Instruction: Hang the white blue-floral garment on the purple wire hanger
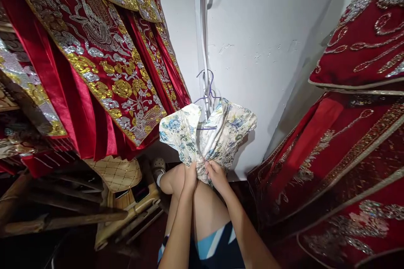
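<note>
A white blouse with blue and green floral print hangs by its shoulders on a purple hanger, its collar open in a V. My left hand is closed on the blouse's left front edge, near the bottom of the V. Just to its right, my right hand pinches the other front edge, fingertips close to the left hand. The lower part of the garment bunches over the legs, and whatever small detail lies between the fingertips is too small to make out.
Red embroidered garments with gold and silver sequins hang at the left, and more red beaded garments at the right. A white strap runs down the pale wall. A bamboo chair stands at lower left.
</note>
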### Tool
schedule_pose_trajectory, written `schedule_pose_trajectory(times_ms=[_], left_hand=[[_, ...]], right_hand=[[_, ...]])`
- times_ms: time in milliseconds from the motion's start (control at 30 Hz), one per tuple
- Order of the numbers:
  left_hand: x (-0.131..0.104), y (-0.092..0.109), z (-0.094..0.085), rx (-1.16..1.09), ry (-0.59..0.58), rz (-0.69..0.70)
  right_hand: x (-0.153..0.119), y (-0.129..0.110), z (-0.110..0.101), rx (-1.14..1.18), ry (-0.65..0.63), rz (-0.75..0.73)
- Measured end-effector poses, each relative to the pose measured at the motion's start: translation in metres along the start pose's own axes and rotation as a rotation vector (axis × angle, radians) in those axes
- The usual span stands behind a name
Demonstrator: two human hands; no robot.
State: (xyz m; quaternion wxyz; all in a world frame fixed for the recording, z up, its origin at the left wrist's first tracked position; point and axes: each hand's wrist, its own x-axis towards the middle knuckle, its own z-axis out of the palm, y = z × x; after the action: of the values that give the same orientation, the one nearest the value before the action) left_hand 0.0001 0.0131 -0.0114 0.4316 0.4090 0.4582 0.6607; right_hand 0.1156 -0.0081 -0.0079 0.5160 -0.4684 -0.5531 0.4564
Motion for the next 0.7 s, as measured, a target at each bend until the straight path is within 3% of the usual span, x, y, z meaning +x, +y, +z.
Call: schedule_pose_trajectory(times_ms=[133,300,433,500,567,633,700], left_hand=[[-0.005,-0.007,0.003,0.028,0.029,-0.004],[-0.009,-0.013,0.012,-0.009,0.042,0.005],[-0.017,-0.011,0.014,0.031,0.019,-0.011],[-0.026,-0.011,0.015,0.116,0.068,0.008],[-0.038,-0.011,0.016,0.241,0.211,0.099],[-0.050,-0.011,0.019,0.382,0.371,0.275],[-0.058,-0.011,0.025,0.494,0.372,0.450]], right_hand=[[-0.004,-0.003,0.003,0.065,-0.022,-0.021],[-0.006,0.000,0.003,0.114,0.125,-0.016],[-0.006,0.000,-0.006,0.104,0.081,0.046],[-0.006,-0.004,-0.016,0.102,0.068,0.053],[-0.007,-0.009,-0.027,0.100,0.067,0.052],[-0.009,-0.015,-0.037,0.111,0.087,0.062],[-0.010,-0.020,-0.046,0.128,0.110,0.074]])
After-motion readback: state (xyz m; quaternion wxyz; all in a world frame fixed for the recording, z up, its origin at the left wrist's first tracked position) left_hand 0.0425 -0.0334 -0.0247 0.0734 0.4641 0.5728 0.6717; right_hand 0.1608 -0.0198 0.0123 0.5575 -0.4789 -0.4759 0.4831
